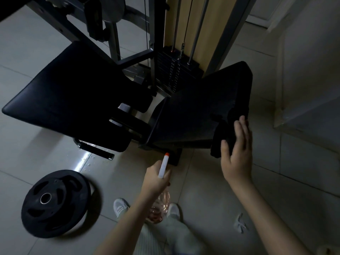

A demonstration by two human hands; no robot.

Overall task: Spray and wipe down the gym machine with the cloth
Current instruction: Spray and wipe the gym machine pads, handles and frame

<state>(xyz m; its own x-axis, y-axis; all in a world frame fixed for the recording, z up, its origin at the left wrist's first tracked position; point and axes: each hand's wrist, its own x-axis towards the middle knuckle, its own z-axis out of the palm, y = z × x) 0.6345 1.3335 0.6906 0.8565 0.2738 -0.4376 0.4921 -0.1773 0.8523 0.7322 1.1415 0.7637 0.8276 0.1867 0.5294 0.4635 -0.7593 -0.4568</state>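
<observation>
While the left hand [156,178] grips the spray bottle [163,168] by its neck, fingers closed round it and the orange nozzle tip aimed at the base of the machine [165,57], the right hand [237,153] presses a dark cloth [220,137] against the near right corner of the right pad [198,107]. Its fingers are spread flat on the cloth, the thumb hooked under the lower edge. The step in hand looks like wiping, not spraying: the bottle hangs low, clear of the pads. The left pad [70,89] lies well apart from the cloth. The next move calls for dragging the cloth across the right pad with steady palm pressure, keeping it bunched under the fingers so it does not slip off the corner. A weight plate [55,203] lies on the floor [276,181] to the left.
</observation>
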